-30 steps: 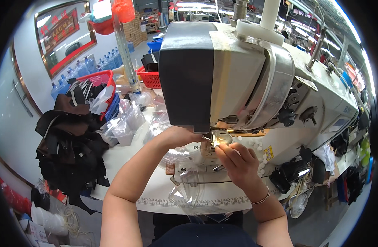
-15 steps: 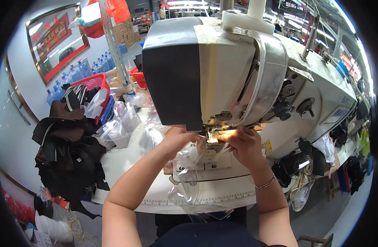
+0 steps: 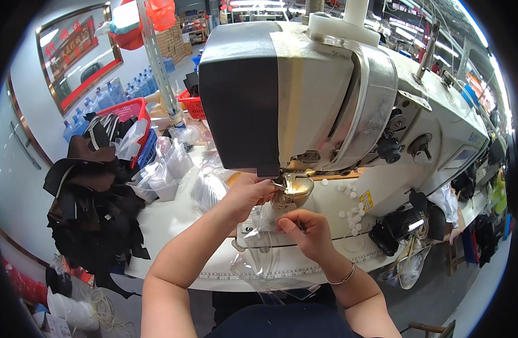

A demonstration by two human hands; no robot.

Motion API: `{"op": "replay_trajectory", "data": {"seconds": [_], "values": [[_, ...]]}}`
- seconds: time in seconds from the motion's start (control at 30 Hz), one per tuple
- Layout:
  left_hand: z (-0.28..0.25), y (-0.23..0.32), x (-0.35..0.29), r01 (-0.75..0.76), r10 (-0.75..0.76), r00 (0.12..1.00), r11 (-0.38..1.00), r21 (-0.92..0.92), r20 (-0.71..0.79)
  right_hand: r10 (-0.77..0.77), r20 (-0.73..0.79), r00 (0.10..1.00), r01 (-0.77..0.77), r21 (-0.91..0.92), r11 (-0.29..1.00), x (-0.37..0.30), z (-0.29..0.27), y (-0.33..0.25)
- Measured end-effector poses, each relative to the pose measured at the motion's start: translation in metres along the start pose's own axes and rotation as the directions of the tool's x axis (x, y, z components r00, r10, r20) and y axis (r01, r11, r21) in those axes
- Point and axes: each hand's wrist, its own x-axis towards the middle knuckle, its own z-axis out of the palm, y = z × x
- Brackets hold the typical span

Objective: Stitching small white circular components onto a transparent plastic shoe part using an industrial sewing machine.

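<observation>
A large sewing machine (image 3: 304,84) with a dark front cover stands in front of me. My left hand (image 3: 249,194) is closed in a pinch beside the lit needle area (image 3: 297,186), left of it; what its fingers hold is hidden. Nearer to me and right of it, my right hand (image 3: 310,231) is closed, thumb against fingers, just over the machine's base; anything between them is too small to make out. Clear plastic sheet (image 3: 253,263) hangs from below my left hand over the table's front edge.
Several small white discs (image 3: 357,218) lie on the white table right of my right hand. Clear plastic pieces (image 3: 209,188) are piled to the left. Dark scraps (image 3: 93,208) heap at the table's left, by a red basket (image 3: 136,110). A black motor (image 3: 391,225) sits at right.
My right hand has drawn back from the needle area toward me and to the left, uncovering the white discs. My left hand stays by the needle with little movement.
</observation>
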Motion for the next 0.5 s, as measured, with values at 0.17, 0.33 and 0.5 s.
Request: {"op": "replay_trajectory", "data": {"seconds": [0.17, 0.33, 0.5], "values": [[-0.008, 0.012, 0.001, 0.109, -0.111, 0.992, 0.993, 0.041, 0.053, 0.112, 0.072, 0.991, -0.123, 0.183, 0.975, 0.002, -0.006, -0.002], [-0.010, 0.021, 0.007, 0.374, -0.349, 0.916, 0.922, -0.103, 0.199, 0.165, 0.124, 0.978, -0.201, 0.389, 0.899, 0.005, -0.007, -0.014], [-0.006, 0.007, 0.001, 0.203, -0.184, 0.967, 0.974, -0.097, 0.176, 0.211, 0.079, 0.974, -0.225, 0.294, 0.929, -0.002, -0.006, 0.000]]}}
